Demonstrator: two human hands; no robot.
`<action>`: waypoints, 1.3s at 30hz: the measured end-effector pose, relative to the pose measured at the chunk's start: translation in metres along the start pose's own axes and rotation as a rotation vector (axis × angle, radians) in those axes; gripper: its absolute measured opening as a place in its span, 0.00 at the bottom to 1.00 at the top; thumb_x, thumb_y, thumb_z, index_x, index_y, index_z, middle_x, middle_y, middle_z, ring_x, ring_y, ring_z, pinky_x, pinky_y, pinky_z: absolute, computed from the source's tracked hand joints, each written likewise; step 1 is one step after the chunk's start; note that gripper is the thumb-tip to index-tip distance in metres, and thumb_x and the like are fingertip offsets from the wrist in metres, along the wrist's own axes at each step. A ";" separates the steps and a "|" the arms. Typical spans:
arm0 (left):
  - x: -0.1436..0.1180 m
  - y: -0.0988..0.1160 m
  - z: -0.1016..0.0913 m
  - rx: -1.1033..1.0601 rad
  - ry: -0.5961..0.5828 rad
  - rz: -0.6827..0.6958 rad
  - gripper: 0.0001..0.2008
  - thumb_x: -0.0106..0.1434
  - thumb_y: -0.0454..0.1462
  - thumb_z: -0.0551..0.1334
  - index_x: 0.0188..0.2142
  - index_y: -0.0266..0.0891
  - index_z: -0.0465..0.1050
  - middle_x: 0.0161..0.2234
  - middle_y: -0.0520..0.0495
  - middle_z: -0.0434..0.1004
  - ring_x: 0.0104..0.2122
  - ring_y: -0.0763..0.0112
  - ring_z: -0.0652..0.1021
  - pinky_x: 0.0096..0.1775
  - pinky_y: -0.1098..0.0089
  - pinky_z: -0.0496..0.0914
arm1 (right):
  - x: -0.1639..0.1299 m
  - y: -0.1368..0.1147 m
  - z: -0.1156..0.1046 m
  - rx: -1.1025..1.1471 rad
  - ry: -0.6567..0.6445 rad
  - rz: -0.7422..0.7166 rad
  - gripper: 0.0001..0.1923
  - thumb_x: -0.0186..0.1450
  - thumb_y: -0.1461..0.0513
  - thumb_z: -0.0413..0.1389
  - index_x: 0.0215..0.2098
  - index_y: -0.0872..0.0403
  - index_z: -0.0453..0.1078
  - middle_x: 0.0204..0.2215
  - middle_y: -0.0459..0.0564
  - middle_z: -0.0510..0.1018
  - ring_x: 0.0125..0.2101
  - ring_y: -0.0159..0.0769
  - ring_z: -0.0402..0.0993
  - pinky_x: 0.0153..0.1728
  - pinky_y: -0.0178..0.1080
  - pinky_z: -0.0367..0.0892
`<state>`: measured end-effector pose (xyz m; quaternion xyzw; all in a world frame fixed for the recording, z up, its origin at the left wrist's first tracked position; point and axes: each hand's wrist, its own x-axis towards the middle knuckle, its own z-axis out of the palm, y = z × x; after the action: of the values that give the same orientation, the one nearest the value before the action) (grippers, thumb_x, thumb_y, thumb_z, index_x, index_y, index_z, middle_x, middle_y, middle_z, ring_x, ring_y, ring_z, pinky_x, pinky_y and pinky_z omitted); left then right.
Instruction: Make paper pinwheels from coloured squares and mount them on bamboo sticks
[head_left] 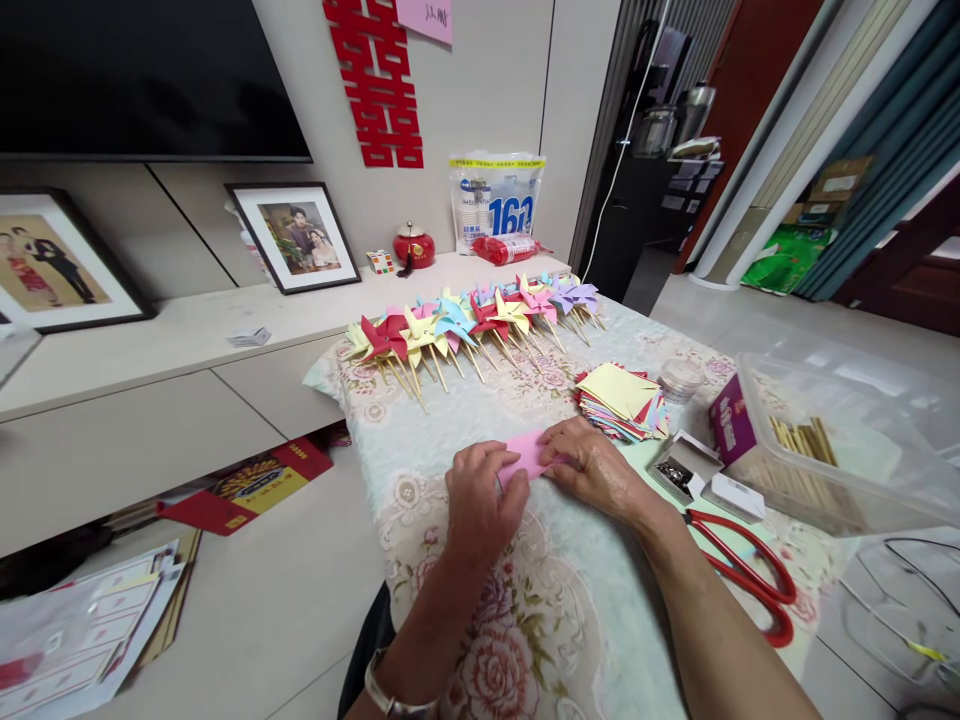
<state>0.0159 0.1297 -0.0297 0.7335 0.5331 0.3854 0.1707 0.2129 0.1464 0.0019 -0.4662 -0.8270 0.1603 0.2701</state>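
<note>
A piece of pink paper (pixel 523 455) lies between my two hands, low over the flowered tablecloth. My left hand (pixel 484 500) grips its left end with thumb and fingers. At the right end, my right hand (pixel 589 465) pinches the paper, and its fingers cover part of it. Just beyond my right hand sits a stack of coloured paper squares (pixel 621 395), a pale yellow one on top. Farther back, rows of paper pinwheels (pixel 465 325) on thin wooden sticks lie along the table's far side.
Right of my hands are red-handled scissors (pixel 780 580), an open box of small metal pieces (pixel 681 470), a small white box (pixel 733 497), a round clear container (pixel 681 378) and a plastic bin (pixel 847 470) holding wooden sticks (pixel 802 440). A white cabinet (pixel 300 320) stands beyond the table.
</note>
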 end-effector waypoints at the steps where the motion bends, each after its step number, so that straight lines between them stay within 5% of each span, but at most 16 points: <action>1: -0.001 0.005 -0.001 -0.005 -0.028 0.049 0.11 0.61 0.37 0.62 0.43 0.42 0.77 0.47 0.43 0.78 0.50 0.55 0.73 0.51 0.56 0.64 | 0.000 -0.003 -0.001 0.000 0.002 -0.002 0.04 0.63 0.67 0.60 0.35 0.52 0.76 0.40 0.52 0.80 0.44 0.43 0.72 0.47 0.44 0.64; 6: -0.003 0.014 0.000 0.092 -0.082 0.078 0.07 0.59 0.36 0.65 0.38 0.43 0.75 0.40 0.45 0.80 0.46 0.55 0.74 0.48 0.57 0.62 | 0.000 -0.009 -0.002 0.050 -0.018 -0.009 0.02 0.66 0.62 0.61 0.36 0.52 0.76 0.35 0.50 0.80 0.40 0.41 0.73 0.44 0.42 0.65; 12: -0.004 0.001 0.002 0.101 -0.055 -0.045 0.04 0.62 0.33 0.61 0.32 0.43 0.74 0.33 0.49 0.81 0.40 0.59 0.75 0.44 0.60 0.61 | -0.001 0.006 0.004 -0.024 -0.029 0.022 0.22 0.60 0.65 0.65 0.52 0.52 0.73 0.47 0.54 0.79 0.49 0.46 0.71 0.51 0.47 0.63; 21: -0.004 0.002 0.000 0.070 -0.047 -0.101 0.04 0.61 0.35 0.62 0.30 0.43 0.73 0.32 0.50 0.80 0.40 0.60 0.76 0.44 0.60 0.62 | 0.001 0.002 0.002 -0.006 -0.060 -0.001 0.04 0.66 0.65 0.59 0.33 0.52 0.75 0.36 0.50 0.79 0.41 0.41 0.71 0.45 0.42 0.63; 27: -0.005 0.002 -0.001 0.202 -0.014 -0.115 0.08 0.63 0.38 0.60 0.28 0.42 0.71 0.33 0.46 0.78 0.40 0.57 0.74 0.40 0.61 0.61 | -0.002 -0.004 -0.006 0.086 -0.100 0.063 0.07 0.66 0.60 0.61 0.31 0.54 0.74 0.29 0.48 0.76 0.36 0.39 0.69 0.39 0.39 0.63; 39: -0.007 0.009 -0.004 0.391 -0.002 -0.221 0.12 0.66 0.42 0.60 0.29 0.41 0.75 0.39 0.45 0.78 0.43 0.56 0.73 0.40 0.60 0.59 | 0.004 0.006 0.017 -0.032 -0.086 0.144 0.07 0.65 0.61 0.61 0.30 0.55 0.74 0.30 0.50 0.76 0.36 0.40 0.68 0.40 0.40 0.60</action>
<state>0.0181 0.1193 -0.0236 0.6901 0.6746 0.2532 0.0670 0.2052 0.1528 -0.0137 -0.5216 -0.8046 0.1858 0.2148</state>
